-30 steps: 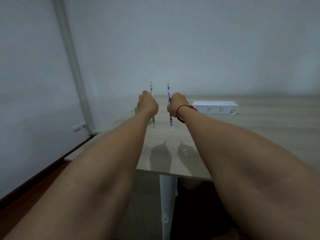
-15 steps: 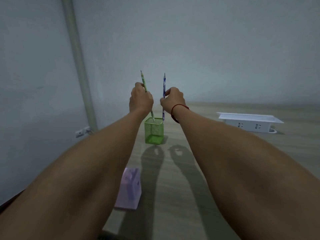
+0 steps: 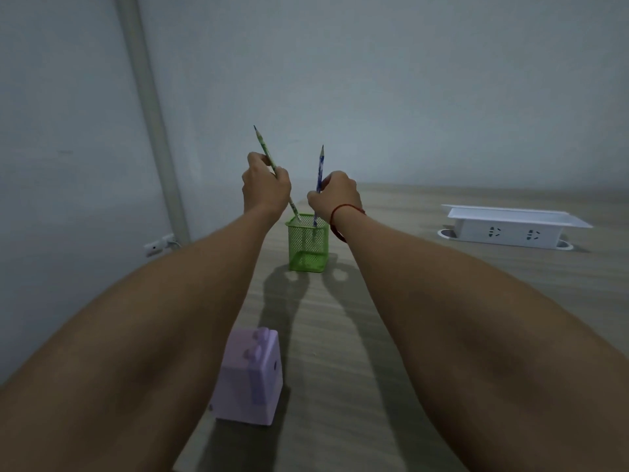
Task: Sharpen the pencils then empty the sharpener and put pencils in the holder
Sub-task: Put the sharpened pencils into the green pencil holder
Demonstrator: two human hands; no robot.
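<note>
Currently: last step in hand, pencils entering the holder.
Left hand (image 3: 265, 185) grips the green pencil (image 3: 263, 148) and right hand (image 3: 335, 195) pinches the blue pencil (image 3: 320, 168), tips up, lower ends at the rim of the mesh holder (image 3: 308, 243) at frame centre. Next: lower both, then release.

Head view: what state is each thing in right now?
Green pencil: tip up, tilted, lower end in holder, gripped by left hand.
Blue pencil: tip up, near upright, lower end in holder, pinched by right hand.
Holder: upright on table.
Sharpener: standing, untouched.
Power strip: visible sockets empty.
</note>
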